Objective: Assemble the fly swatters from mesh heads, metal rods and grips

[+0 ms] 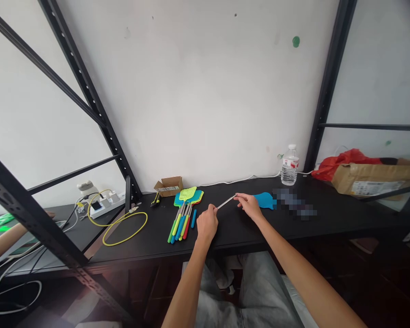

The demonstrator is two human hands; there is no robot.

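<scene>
My left hand (207,224) is closed around one end of a thin metal rod (226,202) above the black table. With fingertips pinched, my right hand (250,206) holds the rod's other end. Partly behind that hand lies a blue fly swatter head (265,200); whether it touches the rod cannot be seen. Left of my hands lies a pile of fly swatters (182,221), with green, yellow, blue and red handles and their flat heads towards the wall. Between the pile and my left hand rests a loose blue handle (193,218).
A small open cardboard box (170,186) stands by the wall. A yellow cable (104,238) loops near the power strip (111,205) on the left. At right are a water bottle (289,166) and a larger carton (372,178). Another person's arm (5,241) reaches in far left.
</scene>
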